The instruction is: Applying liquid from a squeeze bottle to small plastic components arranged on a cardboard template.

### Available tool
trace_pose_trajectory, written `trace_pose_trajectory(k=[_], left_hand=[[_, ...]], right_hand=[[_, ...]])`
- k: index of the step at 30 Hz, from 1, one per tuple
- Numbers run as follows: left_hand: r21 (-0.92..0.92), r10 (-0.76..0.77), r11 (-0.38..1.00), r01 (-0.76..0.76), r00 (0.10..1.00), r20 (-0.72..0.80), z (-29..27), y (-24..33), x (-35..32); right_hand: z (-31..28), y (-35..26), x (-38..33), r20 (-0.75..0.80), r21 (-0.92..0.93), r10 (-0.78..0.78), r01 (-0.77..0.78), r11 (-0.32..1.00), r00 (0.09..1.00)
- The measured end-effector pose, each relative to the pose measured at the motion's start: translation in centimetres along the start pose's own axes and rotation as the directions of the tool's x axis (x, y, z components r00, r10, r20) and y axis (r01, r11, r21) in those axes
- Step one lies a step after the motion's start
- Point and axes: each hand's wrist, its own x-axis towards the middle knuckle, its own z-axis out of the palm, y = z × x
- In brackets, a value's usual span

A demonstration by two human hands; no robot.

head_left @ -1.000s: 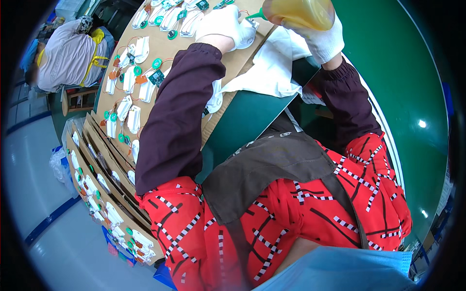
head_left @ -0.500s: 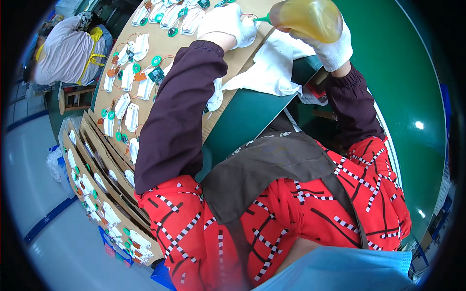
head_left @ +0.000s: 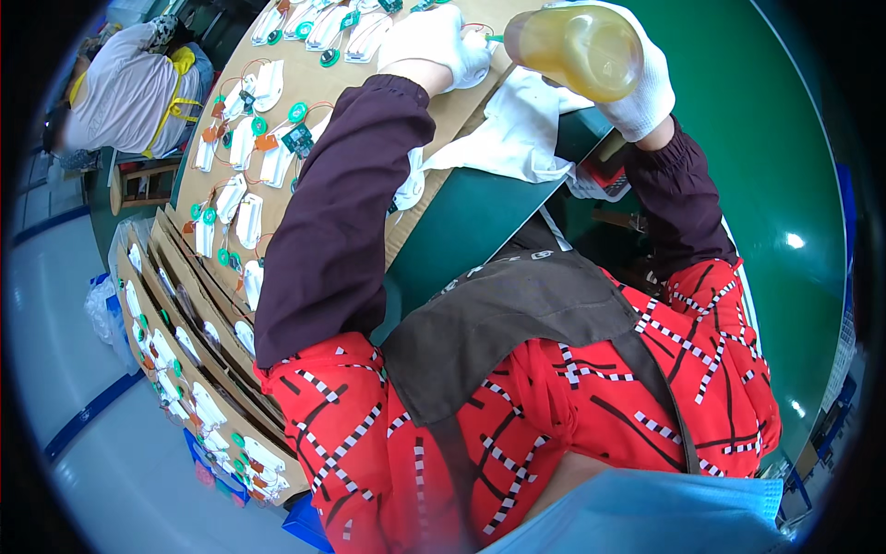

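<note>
Gloves on both hands — white cotton ones, likely to keep whatever is in the bottle off the fingers. The right hand [head_left: 637, 78] is wrapped tight round a soft amber bottle [head_left: 577, 46] and holds it tipped on its side, so the thin green nozzle [head_left: 496, 39] points toward the left hand; laid over like that, the liquid can run to the tip. The left hand [head_left: 434, 42] lies curled and pressed down on a small white part [head_left: 475, 69] just ahead of the nozzle, seemingly pinning it flat against the cardboard sheet [head_left: 369, 111] so it does not slide — how its fingers close under the glove I cannot tell.

Below the right hand a white cloth [head_left: 517, 138] is spread on the green bench [head_left: 766, 166], within easy reach for drips. Out beyond the left forearm, rows of white parts with green discs [head_left: 235, 208] are laid in order on stacked cardboard sheets, each apart from the next. Farther that way another person [head_left: 129, 88] sits bent over.
</note>
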Motion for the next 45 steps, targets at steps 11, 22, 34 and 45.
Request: trace_pose_trajectory(k=[11, 22, 34, 45], left_hand=[[0.056, 0.008, 0.998, -0.006, 0.999, -0.043, 0.0, 0.0, -0.4], [-0.066, 0.017, 0.998, -0.017, 1.000, 0.003, 0.1, -0.6, -0.1], [0.006, 0.145, 0.989, -0.148, 0.963, -0.225, 1.9, -2.8, 0.2], [-0.417, 0.054, 0.903, -0.100, 0.991, -0.120, -3.0, -12.7, 1.0]], right_hand=[[-0.1, 0.4, 0.1, -0.015, -0.016, 0.058, -0.059, 0.998, 0.998], [1.3, 4.8, -0.1, -0.354, 0.587, 0.431, -0.161, 0.793, 0.830], [-8.8, 14.1, -0.1, -0.211, 0.977, 0.551, 0.195, 0.089, 0.808], [-0.4, 4.1, 4.3, -0.026, 0.965, 0.523, -0.116, 0.236, 0.852]])
